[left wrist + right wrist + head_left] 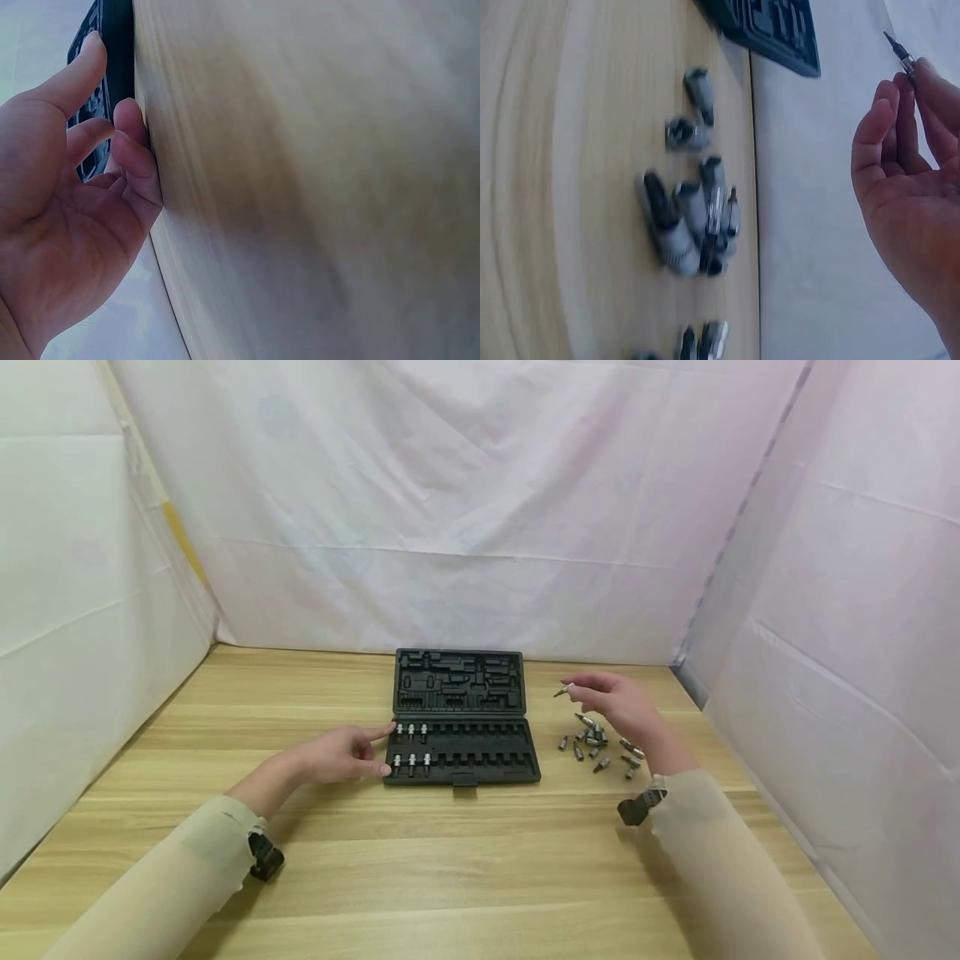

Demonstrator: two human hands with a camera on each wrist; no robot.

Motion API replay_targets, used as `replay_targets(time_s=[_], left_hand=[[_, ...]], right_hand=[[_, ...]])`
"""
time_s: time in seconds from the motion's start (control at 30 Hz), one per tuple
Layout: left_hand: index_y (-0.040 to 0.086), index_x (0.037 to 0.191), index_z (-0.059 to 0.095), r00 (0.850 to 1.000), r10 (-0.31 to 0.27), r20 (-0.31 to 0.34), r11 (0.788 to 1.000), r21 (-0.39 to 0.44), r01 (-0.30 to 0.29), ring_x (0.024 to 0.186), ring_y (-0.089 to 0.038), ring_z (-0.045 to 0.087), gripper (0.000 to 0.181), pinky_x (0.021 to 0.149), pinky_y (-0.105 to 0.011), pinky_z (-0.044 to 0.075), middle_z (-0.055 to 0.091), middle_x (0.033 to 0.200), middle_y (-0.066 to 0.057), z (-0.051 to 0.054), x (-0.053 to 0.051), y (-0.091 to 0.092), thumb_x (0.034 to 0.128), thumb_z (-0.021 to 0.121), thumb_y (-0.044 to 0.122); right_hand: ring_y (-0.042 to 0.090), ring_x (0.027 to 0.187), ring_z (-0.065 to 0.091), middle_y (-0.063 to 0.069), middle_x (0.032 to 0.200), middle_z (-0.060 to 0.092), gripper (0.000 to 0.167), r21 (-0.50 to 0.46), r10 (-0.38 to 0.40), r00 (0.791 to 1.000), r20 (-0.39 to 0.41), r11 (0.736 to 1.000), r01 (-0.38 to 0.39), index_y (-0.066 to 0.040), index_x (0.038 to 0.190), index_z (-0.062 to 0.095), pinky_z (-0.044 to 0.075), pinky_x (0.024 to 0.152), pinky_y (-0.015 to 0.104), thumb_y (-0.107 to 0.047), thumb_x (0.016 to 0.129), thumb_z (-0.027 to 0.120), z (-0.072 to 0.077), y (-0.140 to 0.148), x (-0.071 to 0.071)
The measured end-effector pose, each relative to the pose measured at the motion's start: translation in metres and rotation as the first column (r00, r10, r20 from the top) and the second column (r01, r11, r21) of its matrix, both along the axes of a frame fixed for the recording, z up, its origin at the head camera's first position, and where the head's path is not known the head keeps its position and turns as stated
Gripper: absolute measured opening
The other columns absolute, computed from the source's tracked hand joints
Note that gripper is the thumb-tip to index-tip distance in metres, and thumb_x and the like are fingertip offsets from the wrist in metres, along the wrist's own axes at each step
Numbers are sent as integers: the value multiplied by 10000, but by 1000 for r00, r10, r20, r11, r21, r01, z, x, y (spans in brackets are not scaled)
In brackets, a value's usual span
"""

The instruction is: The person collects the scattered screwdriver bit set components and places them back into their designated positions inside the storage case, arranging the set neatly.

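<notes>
A black socket case (461,750) lies unfolded on the table, its lid (459,681) leaning back behind the tray. Two short rows of silver bit sockets (411,760) stand in the tray's left slots. My left hand (333,756) touches the case's left edge with outstretched index finger and thumb; the other fingers bend inward in the left wrist view. Raised right of the case, my right hand (618,703) pinches a bit socket (907,61) between thumb and fingertips, its dark tip pointing away from the hand. Below it lies a loose pile of bit sockets (592,735).
The wooden table (450,868) reaches back to a white cloth wall (480,527), with more white cloth on both sides. A black latch (465,780) juts from the case's front edge. Wrist cameras (264,857) sit on both wrists.
</notes>
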State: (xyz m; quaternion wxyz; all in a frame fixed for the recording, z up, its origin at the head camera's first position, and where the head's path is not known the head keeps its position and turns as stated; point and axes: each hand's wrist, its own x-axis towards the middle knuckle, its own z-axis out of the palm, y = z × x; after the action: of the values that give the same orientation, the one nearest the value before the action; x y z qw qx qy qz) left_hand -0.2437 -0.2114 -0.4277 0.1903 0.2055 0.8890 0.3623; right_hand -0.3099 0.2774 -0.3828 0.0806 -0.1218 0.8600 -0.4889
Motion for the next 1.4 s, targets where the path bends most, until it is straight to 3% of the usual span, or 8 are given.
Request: replay_targets(time_s=[0.13,0.3,0.53,0.63,0.8,0.93,1.03,1.4], left_hand=[[105,1722,343,1000,2,0,1000,0,-2,754,-167,510,865,636,-269,448,660,908,-55,0,0,0,1022,802,324],[109,1724,341,1000,1,-2,1000,-5,-1,740,-161,501,863,632,-269,439,657,896,-53,-1,0,0,1025,799,326],[97,1717,354,1000,4,-7,1000,-14,-4,765,-164,523,857,650,-269,455,670,917,-52,-1,-1,0,1023,800,329],[95,1716,354,1000,4,-9,1000,-15,-4,773,-168,525,856,655,-270,457,668,924,-54,-1,-1,0,1024,800,330],[94,1715,358,1000,7,-10,1000,-15,-7,771,-170,521,853,652,-269,452,666,921,-57,0,-1,0,1022,802,321],[97,1717,352,1000,3,-2,1000,-11,-4,769,-170,523,861,654,-269,458,668,921,-60,0,0,0,1019,805,321],[95,1717,351,1000,4,0,1000,-8,-4,768,-169,523,862,652,-267,458,667,917,-60,0,0,1,1019,805,320],[84,1716,347,1000,-4,-10,1000,1,4,739,-156,518,861,634,-262,452,672,893,-52,-1,0,2,1021,803,307]], right_hand=[[402,1353,630,182,1441,698,428,-32,59,998,-15,998,-59,-139,1455,688,502,1159,611,-388,1107,679,1,-22,-7],[350,1307,708,279,1483,647,483,-133,130,992,7,983,-128,-31,1544,593,590,1101,482,-273,1130,651,-2,-50,-14],[299,1104,794,281,1325,677,517,-261,151,986,63,957,-130,104,1514,475,571,1079,613,-159,1113,670,-10,-78,-18],[243,1073,798,247,1297,695,490,-271,155,986,69,954,-131,115,1487,508,585,1074,589,-133,1102,682,-12,-87,-19],[239,1105,780,215,1304,727,474,-224,142,989,48,966,-128,81,1465,580,628,1033,489,-155,1079,722,-15,-102,-21],[244,1126,750,140,1315,761,450,-101,108,994,11,989,-106,-14,1436,672,631,967,426,-257,1066,753,-18,-115,-23],[275,1138,723,92,1332,763,418,-14,89,996,-13,996,-89,-96,1400,732,601,935,462,-331,1056,765,-20,-125,-23],[297,1284,693,45,1328,777,294,56,156,987,-45,987,-153,-163,1258,814,519,1156,573,-331,1016,814,-31,-157,-30]])
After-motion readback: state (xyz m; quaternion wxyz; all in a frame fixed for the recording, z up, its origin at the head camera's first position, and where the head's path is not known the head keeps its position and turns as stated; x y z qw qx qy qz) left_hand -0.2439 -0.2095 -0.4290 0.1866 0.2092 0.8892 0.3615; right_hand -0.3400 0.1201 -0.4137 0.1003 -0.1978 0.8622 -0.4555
